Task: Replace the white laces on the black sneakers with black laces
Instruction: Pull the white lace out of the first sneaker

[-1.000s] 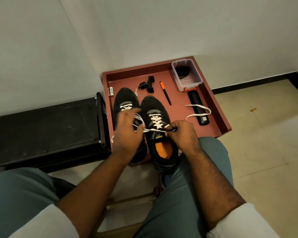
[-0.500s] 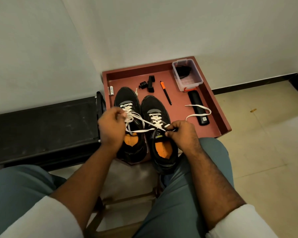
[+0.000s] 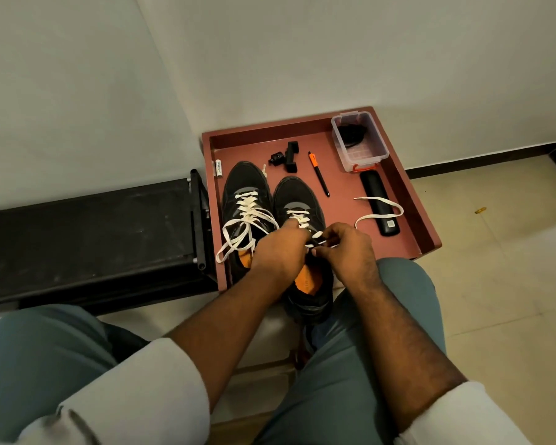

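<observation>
Right now both hands meet over the right sneaker (image 3: 297, 200): right hand (image 3: 345, 252) fingers pinched on the white lace (image 3: 315, 236), left hand (image 3: 278, 252) fingertips reaching just beyond, grip unclear. Lace runs crosswise between them; black laces sit far off in the box (image 3: 360, 141).

Red-brown raised-edge tray (image 3: 408, 200), centre right of frame: open floor runs down its middle, between the right black sneaker (image 3: 297, 200) and the long black bar-shaped device (image 3: 377, 200). Obstacles there: an orange-capped black pen (image 3: 319, 174) lying diagonally, and a loose white lace (image 3: 381, 213) looped across the device. Far edge is crowded: black clamp-like parts (image 3: 290, 156) centre, clear plastic lidless box (image 3: 360, 141) in the upper right corner. Left black sneaker (image 3: 245, 187) sits close to the tray's left wall. Both hands block the sneaker openings at frame centre. Tiled floor at right lies open.
</observation>
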